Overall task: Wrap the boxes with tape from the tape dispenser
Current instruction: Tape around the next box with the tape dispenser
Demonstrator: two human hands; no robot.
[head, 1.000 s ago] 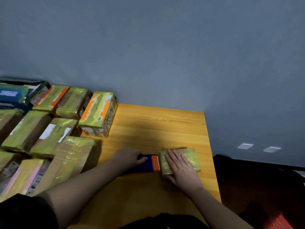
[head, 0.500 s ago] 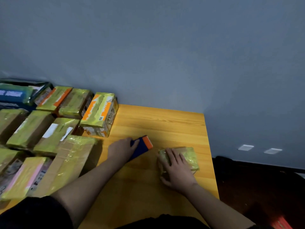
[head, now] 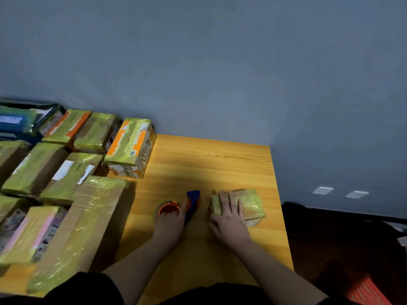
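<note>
Head view, the only one we have: we look down on a yellow wooden table (head: 220, 164) set against a grey wall. Our right hand (head: 229, 219) lies flat on a small box (head: 246, 204) near the table's right edge, fingers straight and spread over its top, pressing it down rather than clasping it. The box is already sheathed in glossy yellowish tape on the faces we can see. Just to its left, apart from it by a strip of bare wood, our left hand (head: 170, 223) holds the tape dispenser (head: 191, 202), fingers curled about it; the blue body stands up beside the thumb and the orange roll core (head: 168, 209) shows above the knuckles. Whether a strand of tape runs from dispenser to box we cannot tell; the light is dim and the gap looks bare. Along the left half of the table sits a crowd of wrapped boxes (head: 72, 172), packed close, one orange-printed box (head: 132, 148) standing nearest the wall. Our reading: this small box is at or near the end of its wrap, and the dispenser is being drawn off or set down. The next move likely calls for smoothing the last tape end flat, then shifting the box over to the finished group and fetching another, if any is left unwrapped.
</note>
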